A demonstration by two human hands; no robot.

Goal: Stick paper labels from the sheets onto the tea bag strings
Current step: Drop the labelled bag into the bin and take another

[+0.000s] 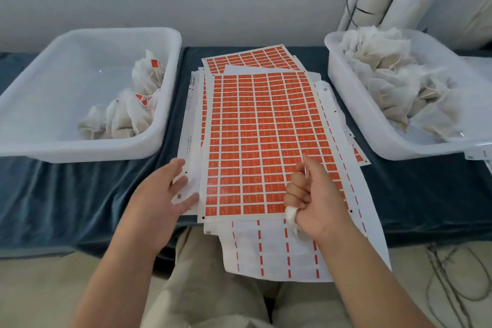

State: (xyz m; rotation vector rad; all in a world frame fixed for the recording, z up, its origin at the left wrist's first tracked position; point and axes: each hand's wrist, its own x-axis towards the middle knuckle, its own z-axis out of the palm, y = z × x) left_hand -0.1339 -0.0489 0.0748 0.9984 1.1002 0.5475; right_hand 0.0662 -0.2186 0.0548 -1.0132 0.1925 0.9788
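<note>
The right hand (pixel 310 200) was curled tight round a tea bag (pixel 291 215), white cloth poking out below the fist, over the near right corner of the label sheets (pixel 261 128). The left hand (pixel 165 194) lay flat, fingers straight, on their left edge, on the bench (pixel 66 194).

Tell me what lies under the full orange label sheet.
Another orange sheet shows at the far end, and peeled white sheets stick out at the near edge. How many lie beneath is covered.
</note>
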